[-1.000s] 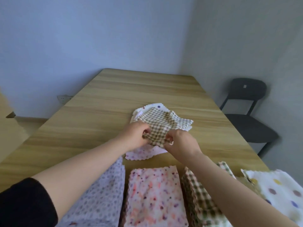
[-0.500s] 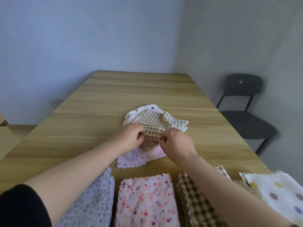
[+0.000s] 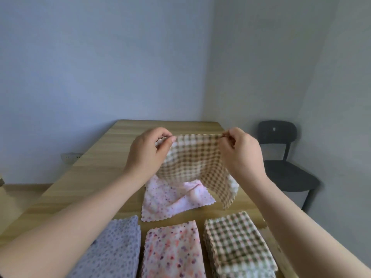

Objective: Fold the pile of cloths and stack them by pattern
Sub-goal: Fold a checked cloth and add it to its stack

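Table (image 3: pixel 96 177), gingham (image 3: pixel 194 157) between left hand (image 3: pixel 146 155), right hand (image 3: pixel 243 155)

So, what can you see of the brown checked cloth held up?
The brown-and-white checked fabric cloth has zigzag-cut edges. It hangs unfolded, stretched along its top edge: the left hand pinches one corner, the right hand the other. Its lower part drapes above a crumpled pink speckled cloth on the wooden table.

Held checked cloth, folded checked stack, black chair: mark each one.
held checked cloth (image 3: pixel 192 159): head view, middle of the hanging panel.
folded checked stack (image 3: pixel 234 241): head view, top cloth's centre.
black chair (image 3: pixel 289 175): head view, its seat.
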`<action>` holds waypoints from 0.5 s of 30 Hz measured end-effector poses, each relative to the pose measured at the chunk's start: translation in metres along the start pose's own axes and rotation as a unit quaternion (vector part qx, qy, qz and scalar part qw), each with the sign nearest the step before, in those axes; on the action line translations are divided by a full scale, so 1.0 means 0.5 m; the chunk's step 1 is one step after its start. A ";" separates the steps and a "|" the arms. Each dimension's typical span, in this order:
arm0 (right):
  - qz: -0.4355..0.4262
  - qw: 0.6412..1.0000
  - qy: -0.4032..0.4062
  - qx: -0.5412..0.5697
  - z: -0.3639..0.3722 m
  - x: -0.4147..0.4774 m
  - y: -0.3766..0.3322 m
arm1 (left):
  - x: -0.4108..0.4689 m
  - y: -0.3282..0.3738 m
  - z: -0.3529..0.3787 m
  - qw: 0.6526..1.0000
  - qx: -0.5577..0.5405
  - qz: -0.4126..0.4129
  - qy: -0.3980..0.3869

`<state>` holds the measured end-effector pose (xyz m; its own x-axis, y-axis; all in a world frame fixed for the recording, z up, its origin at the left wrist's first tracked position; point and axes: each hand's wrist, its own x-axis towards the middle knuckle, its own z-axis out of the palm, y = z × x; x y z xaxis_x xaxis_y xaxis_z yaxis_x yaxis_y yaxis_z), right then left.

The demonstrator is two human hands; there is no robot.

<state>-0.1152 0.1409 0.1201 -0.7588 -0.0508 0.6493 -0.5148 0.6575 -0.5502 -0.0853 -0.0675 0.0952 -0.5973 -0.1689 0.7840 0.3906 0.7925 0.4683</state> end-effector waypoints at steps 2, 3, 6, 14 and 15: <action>-0.002 0.999 0.021 0.030 -0.046 -0.009 -0.021 | 0.005 0.049 -0.027 0.998 -0.047 -0.030 0.023; -0.002 0.998 0.031 0.046 -0.075 -0.019 -0.032 | 0.003 0.080 -0.044 0.996 -0.071 -0.042 0.029; -0.006 0.995 0.050 0.089 -0.135 -0.041 -0.050 | -0.005 0.147 -0.078 0.990 -0.118 -0.059 0.047; 0.053 0.979 -0.049 0.189 -0.255 -0.123 -0.032 | -0.062 0.231 -0.127 0.975 -0.180 -0.125 0.029; 0.068 0.976 -0.062 0.196 -0.258 -0.136 -0.020 | -0.075 0.229 -0.124 0.971 -0.189 -0.143 0.019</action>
<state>-0.0070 0.2350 0.1491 -0.8601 -0.0896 0.5021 -0.5016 0.3272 -0.8008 0.0252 -0.0067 0.1443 -0.6958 -0.3780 0.6107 0.4454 0.4401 0.7797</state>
